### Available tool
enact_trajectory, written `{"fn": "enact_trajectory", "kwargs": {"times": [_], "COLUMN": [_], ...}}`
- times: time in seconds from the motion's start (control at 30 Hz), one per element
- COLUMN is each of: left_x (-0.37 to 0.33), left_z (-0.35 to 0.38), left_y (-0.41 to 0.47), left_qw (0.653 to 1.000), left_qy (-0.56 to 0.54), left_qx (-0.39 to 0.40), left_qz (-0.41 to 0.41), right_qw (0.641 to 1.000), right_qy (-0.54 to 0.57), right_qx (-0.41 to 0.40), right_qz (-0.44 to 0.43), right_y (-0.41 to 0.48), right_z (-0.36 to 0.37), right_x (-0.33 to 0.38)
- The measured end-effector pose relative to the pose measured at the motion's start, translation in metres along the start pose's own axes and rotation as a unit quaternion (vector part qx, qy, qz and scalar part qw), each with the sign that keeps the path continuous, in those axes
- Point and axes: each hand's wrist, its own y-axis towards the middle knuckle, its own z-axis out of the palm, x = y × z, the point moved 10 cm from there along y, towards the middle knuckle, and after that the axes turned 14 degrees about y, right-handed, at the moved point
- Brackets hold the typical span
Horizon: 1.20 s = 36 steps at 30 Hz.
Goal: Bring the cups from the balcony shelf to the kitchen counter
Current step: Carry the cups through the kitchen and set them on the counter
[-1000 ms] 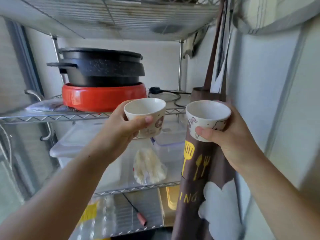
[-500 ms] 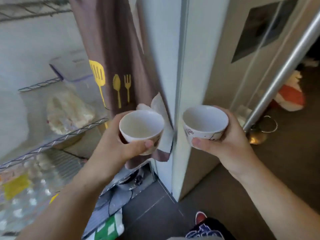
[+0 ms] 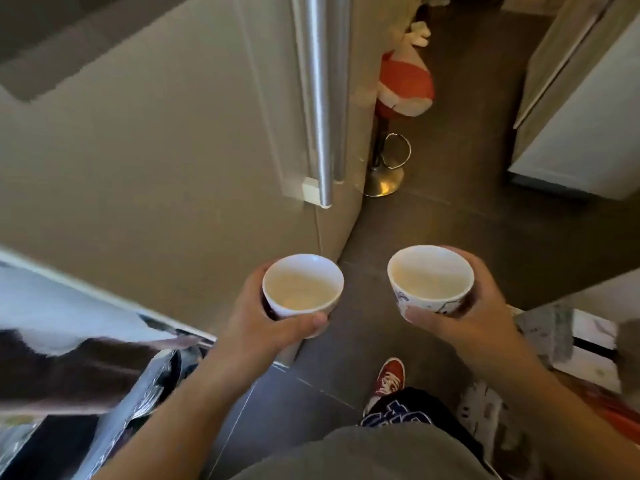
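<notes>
Two small white cups are carried side by side above a dark tiled floor. My left hand (image 3: 263, 322) is wrapped around the left cup (image 3: 303, 287), thumb across its near side. My right hand (image 3: 471, 313) holds the right cup (image 3: 430, 278), which shows a blue drawing on its outside. Both cups are upright and look empty inside. The balcony shelf and the kitchen counter are out of view.
A tall beige appliance door (image 3: 156, 161) with a long steel handle (image 3: 320, 109) fills the left. Beyond its corner stands a bar stool (image 3: 384, 174) bearing a red and white bag (image 3: 405, 84). White cabinets (image 3: 581, 126) stand at the right. My red shoe (image 3: 389, 377) is on the floor.
The view has swung right and down, away from the wire shelf and hanging apron toward the floor and appliance door. Both cups have stayed in my hands and dropped lower in view.
</notes>
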Motion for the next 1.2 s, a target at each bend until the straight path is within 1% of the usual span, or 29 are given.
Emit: {"fn": "enact_trajectory", "kwargs": {"times": [0.13,0.27,0.37,0.5,0.6,0.7,0.9,1.03,1.1,1.2], "left_x": [-0.027,-0.055,-0.073,-0.086,-0.093,-0.098,-0.123,-0.154,-0.174,-0.207], "left_z": [0.073,0.13,0.156,0.183,0.201,0.22,0.265,0.309,0.339,0.391], "left_y": [0.07,0.129,0.161,0.197,0.229,0.267,0.374,0.453,0.484,0.518], "left_qw": [0.998,0.996,0.994,0.99,0.986,0.985,0.985,0.982,0.978,0.966], "left_qy": [0.037,0.057,0.085,0.114,0.139,0.138,0.117,0.122,0.118,0.11], "left_qx": [0.051,0.071,0.072,0.081,0.09,0.098,0.122,0.138,0.162,0.22], "left_qz": [0.0,0.006,0.014,0.016,0.023,0.011,0.026,0.039,0.055,0.078], "right_qw": [0.996,0.99,0.985,0.982,0.981,0.98,0.973,0.962,0.955,0.939], "right_qy": [-0.017,-0.036,-0.04,-0.039,-0.026,-0.021,-0.035,-0.037,-0.033,-0.033], "right_qx": [-0.077,-0.115,-0.142,-0.163,-0.175,-0.185,-0.218,-0.263,-0.286,-0.332], "right_qz": [0.039,0.074,0.085,0.088,0.075,0.063,0.06,0.069,0.073,0.085], "right_y": [0.025,0.052,0.078,0.123,0.163,0.207,0.295,0.332,0.339,0.337], "right_z": [-0.084,-0.155,-0.198,-0.235,-0.254,-0.275,-0.321,-0.367,-0.391,-0.428], "right_x": [-0.035,-0.064,-0.07,-0.067,-0.064,-0.064,-0.061,-0.049,-0.045,-0.043]}}
